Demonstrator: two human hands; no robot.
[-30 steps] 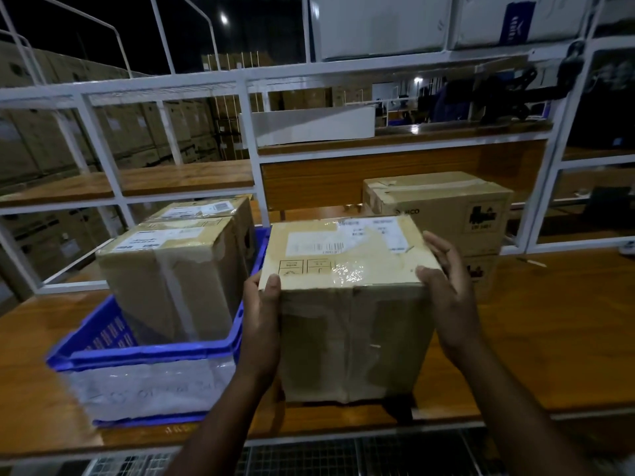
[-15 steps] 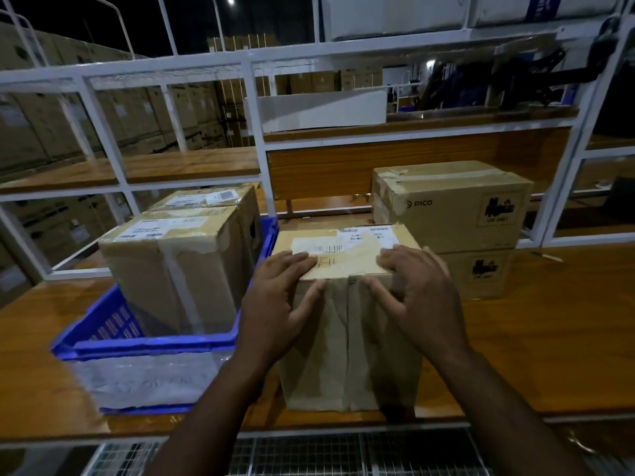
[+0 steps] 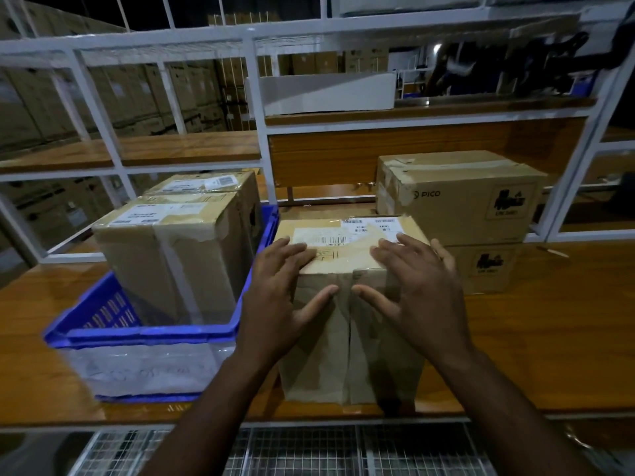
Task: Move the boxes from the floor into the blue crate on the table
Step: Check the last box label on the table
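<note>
A taped cardboard box [image 3: 347, 341] with shipping labels stands upright on the wooden table [image 3: 536, 341], just right of the blue crate [image 3: 147, 333] and touching its side. My left hand [image 3: 281, 297] and my right hand [image 3: 415, 293] lie flat over the box's top front edge. Their fingers are spread and the thumbs point toward each other on the front face, without gripping. Two similar boxes sit inside the crate, one in front [image 3: 171, 262] and one behind it [image 3: 206, 182].
Two stacked PICO cartons [image 3: 457, 197] stand behind and to the right of the box. A white metal shelf frame [image 3: 257, 97] with wooden shelves rises along the table's back. Wire mesh [image 3: 309, 451] lies below the table's front edge.
My hands left the box's sides and came onto its top front edge. The box now stands on the table, a little farther from me than before.
</note>
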